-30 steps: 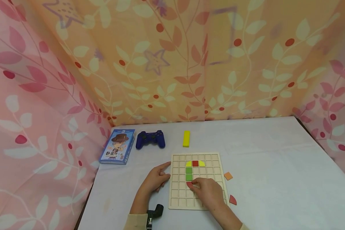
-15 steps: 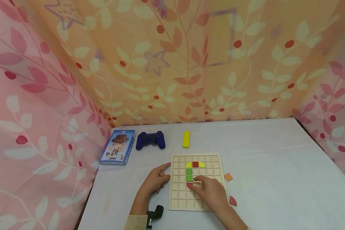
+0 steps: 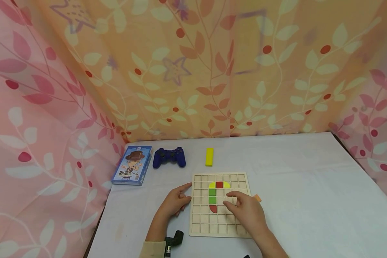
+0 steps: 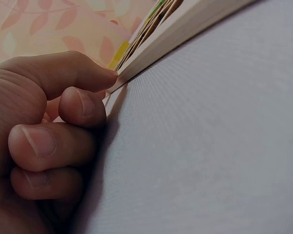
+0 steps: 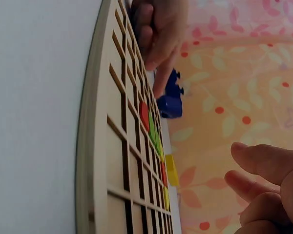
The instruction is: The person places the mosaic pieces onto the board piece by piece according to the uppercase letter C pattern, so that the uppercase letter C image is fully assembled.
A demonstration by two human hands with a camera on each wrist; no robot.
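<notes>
A wooden grid board (image 3: 200,218) lies on the white table, holding two yellow quarter-circle tiles (image 3: 211,185), a red square tile (image 3: 219,185), two green square tiles (image 3: 212,200) and a red quarter-circle tile (image 3: 213,209). My left hand (image 3: 175,201) touches the board's left edge with its extended index finger; in the left wrist view its other fingers (image 4: 53,146) are curled. Over the board's right side hovers my right hand (image 3: 249,211), thumb and index finger apart with nothing between them. An orange tile (image 3: 257,197) peeks out beyond that hand.
Behind the board lie a yellow block (image 3: 209,157) and a blue game controller (image 3: 169,157), with a blue game box (image 3: 132,165) at the far left. A black device (image 3: 174,239) is at the left wrist. Patterned curtains (image 3: 196,89) surround the table.
My right hand has let go of the red quarter-circle tile, leaving it in its cell below the green tiles, and moved right. Its forearm now covers the loose red tile. The left hand stays put.
</notes>
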